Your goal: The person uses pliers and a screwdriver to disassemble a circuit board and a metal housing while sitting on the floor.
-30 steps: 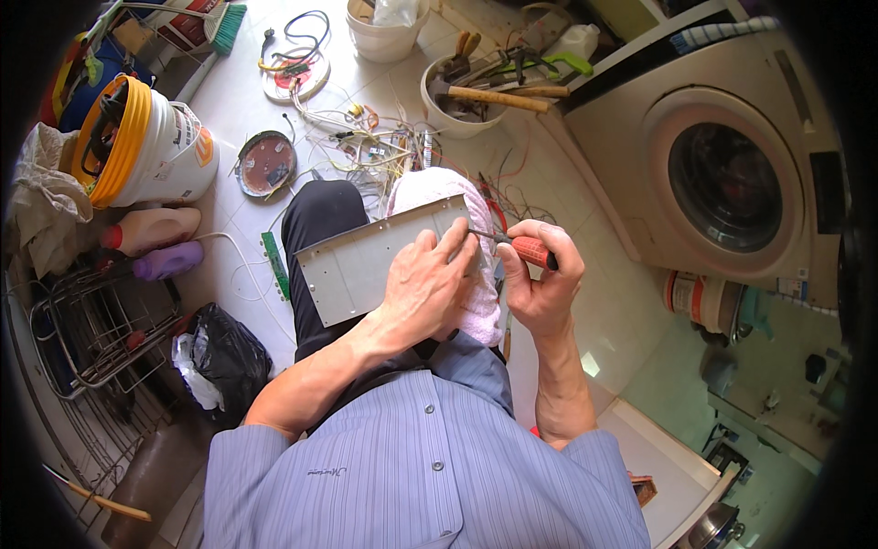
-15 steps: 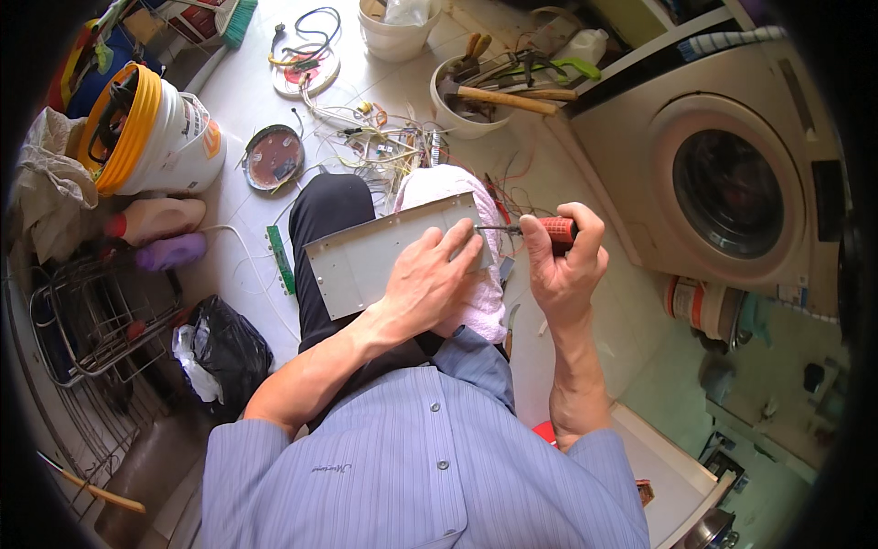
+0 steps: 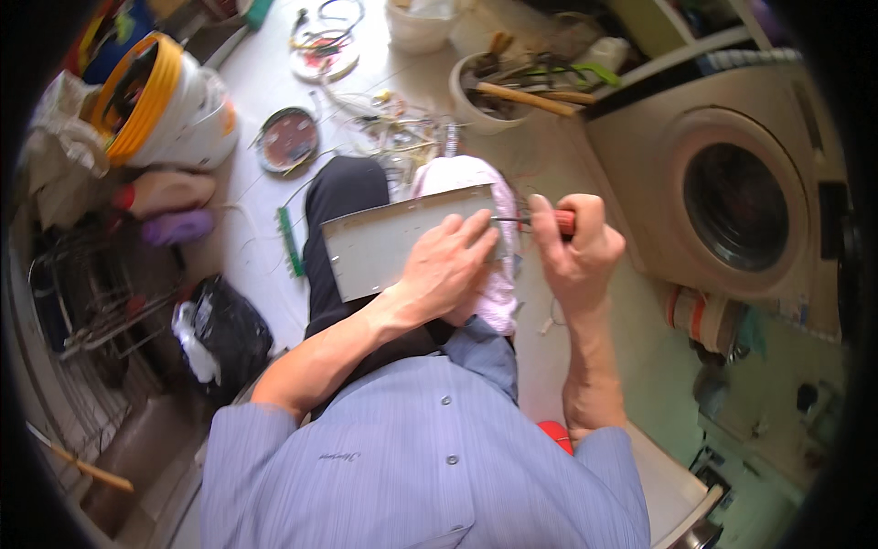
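Observation:
A flat grey metal panel [image 3: 380,242] with small holes along its rims lies tilted across my lap. My left hand [image 3: 446,265] is closed over its right part, fingers laid across the face near the right end. In my right hand [image 3: 578,240] is a screwdriver with a red handle [image 3: 567,222], gripped in a closed fist. Its thin shaft points left and its tip meets the panel's right end, close to my left fingertips; the exact contact is too blurred to tell. Under the panel, a pink towel [image 3: 498,306] covers my right knee.
Beyond my knees lie tangled wires [image 3: 402,133] and a round brown pan [image 3: 288,140]. A white bucket of tools [image 3: 466,101] stands ahead. To the right is a washing machine [image 3: 677,192]; to the left, a yellow-rimmed bucket [image 3: 197,123], a black bag [image 3: 233,339] and a green circuit board [image 3: 290,242].
The whole view has shifted slightly, and the picture is more blurred. My right fist has turned around the screwdriver handle, its fingers more closed. My left hand stays on the panel.

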`<action>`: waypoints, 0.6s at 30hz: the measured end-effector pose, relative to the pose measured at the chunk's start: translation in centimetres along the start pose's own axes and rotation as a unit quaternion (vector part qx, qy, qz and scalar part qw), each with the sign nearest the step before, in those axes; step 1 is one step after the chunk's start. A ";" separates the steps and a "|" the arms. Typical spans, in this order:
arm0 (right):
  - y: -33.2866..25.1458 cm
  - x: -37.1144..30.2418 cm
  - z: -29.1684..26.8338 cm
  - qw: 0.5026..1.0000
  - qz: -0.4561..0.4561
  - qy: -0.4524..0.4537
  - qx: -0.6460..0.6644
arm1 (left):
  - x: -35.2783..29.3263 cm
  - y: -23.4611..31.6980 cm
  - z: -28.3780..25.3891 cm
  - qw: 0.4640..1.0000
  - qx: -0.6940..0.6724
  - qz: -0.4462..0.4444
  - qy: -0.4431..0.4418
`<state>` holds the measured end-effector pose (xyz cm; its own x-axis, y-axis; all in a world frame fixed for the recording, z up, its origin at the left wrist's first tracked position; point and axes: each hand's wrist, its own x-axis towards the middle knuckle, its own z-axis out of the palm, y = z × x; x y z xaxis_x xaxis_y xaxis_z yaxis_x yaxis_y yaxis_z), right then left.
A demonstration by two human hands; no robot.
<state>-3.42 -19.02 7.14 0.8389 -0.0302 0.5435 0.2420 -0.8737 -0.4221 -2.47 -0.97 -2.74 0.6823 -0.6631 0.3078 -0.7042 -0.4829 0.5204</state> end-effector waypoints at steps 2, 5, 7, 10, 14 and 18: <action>0.4 -0.1 0.0 1.000 -0.005 -0.015 0.010 | -0.1 0.0 0.2 1.000 0.022 0.001 0.004; 0.5 -0.3 0.3 0.997 0.038 -0.013 0.066 | -0.2 0.1 0.1 1.000 0.007 -0.012 -0.001; 0.8 -0.2 0.6 0.997 0.028 -0.019 0.073 | -0.2 0.1 -0.1 1.000 0.014 -0.016 -0.008; 1.7 0.2 0.5 0.994 0.028 -0.040 0.102 | -0.4 -0.2 0.3 1.000 0.012 -0.008 0.002; 2.3 0.4 0.3 0.990 -0.008 -0.079 0.113 | -0.6 -0.5 0.8 1.000 0.015 -0.001 0.013; 1.1 0.3 0.4 0.991 0.014 -0.070 0.112 | -0.7 0.2 1.1 0.996 0.079 0.007 0.045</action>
<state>-2.64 -19.83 6.53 0.9027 0.0286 0.4293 0.3063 -0.7434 -0.5946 -3.31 -1.21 -3.72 0.6817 -0.6201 0.3882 -0.7313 -0.5629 0.3851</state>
